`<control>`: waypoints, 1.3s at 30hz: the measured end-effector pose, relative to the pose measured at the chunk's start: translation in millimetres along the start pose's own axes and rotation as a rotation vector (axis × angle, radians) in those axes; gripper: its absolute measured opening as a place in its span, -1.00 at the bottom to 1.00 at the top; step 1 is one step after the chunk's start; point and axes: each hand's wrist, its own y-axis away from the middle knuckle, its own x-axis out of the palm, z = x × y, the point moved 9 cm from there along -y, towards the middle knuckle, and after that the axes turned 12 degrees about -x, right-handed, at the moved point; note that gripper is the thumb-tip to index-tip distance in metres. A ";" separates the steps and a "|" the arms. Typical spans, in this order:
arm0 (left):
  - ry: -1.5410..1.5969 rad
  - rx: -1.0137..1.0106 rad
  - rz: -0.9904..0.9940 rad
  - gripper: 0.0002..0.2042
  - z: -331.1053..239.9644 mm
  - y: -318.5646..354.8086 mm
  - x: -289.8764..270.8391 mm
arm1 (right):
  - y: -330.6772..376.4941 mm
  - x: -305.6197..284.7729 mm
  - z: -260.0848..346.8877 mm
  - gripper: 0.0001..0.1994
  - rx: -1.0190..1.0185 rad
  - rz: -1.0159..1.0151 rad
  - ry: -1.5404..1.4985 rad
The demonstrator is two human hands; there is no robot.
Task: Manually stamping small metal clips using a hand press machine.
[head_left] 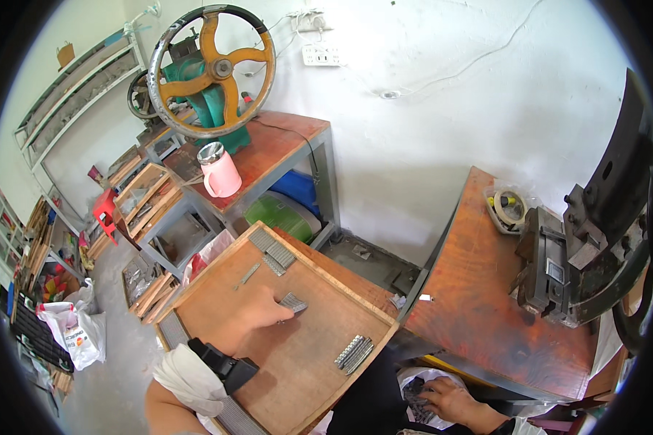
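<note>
On the wooden tray (218, 290) in front of the person, the left hand (257, 313) lay palm down near the tray's middle, its fingers closed on a small stack of grey metal strips (293, 302) that stuck out past the fingertips. A second bundle of strips (353, 353) sat by the tray's right edge, well apart from the hand. A larger pile of strips (271, 251) rested in the far corner, and one thin single strip (249, 274) lay between that pile and the hand.

Down at the lower edge of the view, the right hand (450, 400) rested fingers-down in a white bag (413, 378) of dark pieces; whether it gripped any of them could not be told.

To the right stood a brown counter (479, 304) with a dark metal press (588, 254) at its far right edge. Beyond the tray, a pink mug (219, 172) stood on another counter (283, 138) beside a green machine with a big orange wheel (214, 69).
</note>
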 end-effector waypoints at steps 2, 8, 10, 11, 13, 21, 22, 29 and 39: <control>0.095 -0.011 0.057 -0.66 12.2 2.5 -5.0 | 5.9 -0.7 1.1 -0.67 0.002 0.014 0.021; 0.441 0.015 0.211 -0.75 -39.3 17.2 -1.1 | 13.5 13.1 -0.4 -0.62 -0.016 0.039 0.042; 0.263 0.204 0.063 -0.73 -122.5 46.0 -11.8 | 17.1 3.0 5.1 -0.61 0.019 0.029 0.066; 0.291 0.303 0.128 -0.73 -169.5 49.9 4.4 | 22.8 -0.4 2.9 -0.61 0.041 0.010 0.051; 0.282 0.491 0.204 -0.71 -260.5 66.8 42.1 | 41.3 -6.6 -0.8 -0.61 0.098 -0.034 0.046; -0.010 0.759 -0.091 -0.58 -447.1 142.7 165.9 | 119.2 1.4 -9.3 -0.59 0.201 -0.096 0.026; -0.009 0.780 -0.202 -0.60 -453.3 149.6 169.8 | 127.4 3.1 -11.5 -0.59 0.202 -0.110 0.026; 0.111 0.903 -0.417 -0.72 -460.6 175.9 189.3 | 150.0 -8.4 -16.0 -0.60 0.190 -0.249 -0.042; 0.319 0.991 0.076 -0.79 -439.9 136.6 190.9 | 178.6 -227.4 8.6 -0.72 0.042 -0.875 0.218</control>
